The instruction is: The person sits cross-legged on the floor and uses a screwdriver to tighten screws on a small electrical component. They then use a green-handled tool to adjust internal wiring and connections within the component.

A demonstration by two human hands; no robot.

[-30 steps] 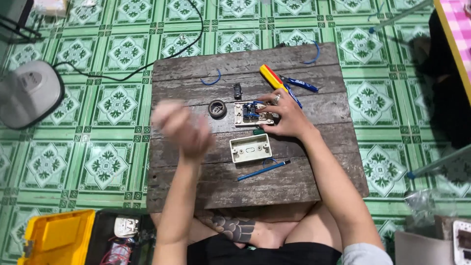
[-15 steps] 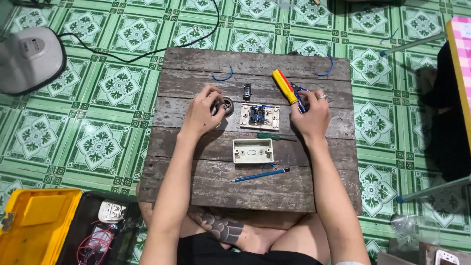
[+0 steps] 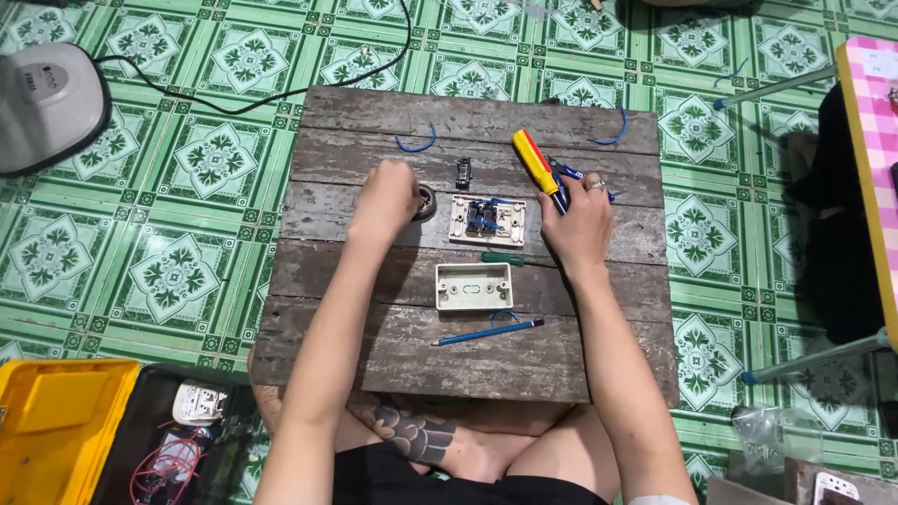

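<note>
Nearest the person, a blue pen [image 3: 488, 332] lies on the wooden bench [image 3: 374, 365], long axis roughly left-right, tip toward the left. Just beyond it sits an empty white mounting box [image 3: 474, 286], open side up, with a green-handled tool [image 3: 503, 258] beside its far edge. Farther on, the switch plate [image 3: 486, 220] lies flat with blue wires on top. The left hand [image 3: 385, 198] covers a round black part [image 3: 426, 203]; the grip itself is hidden, so closure cannot be told. The right hand [image 3: 578, 217] rests over blue-handled pliers [image 3: 572, 175], mostly concealed, fingers curled, touching the yellow-and-red screwdriver [image 3: 535, 162], which points diagonally away-left.
</note>
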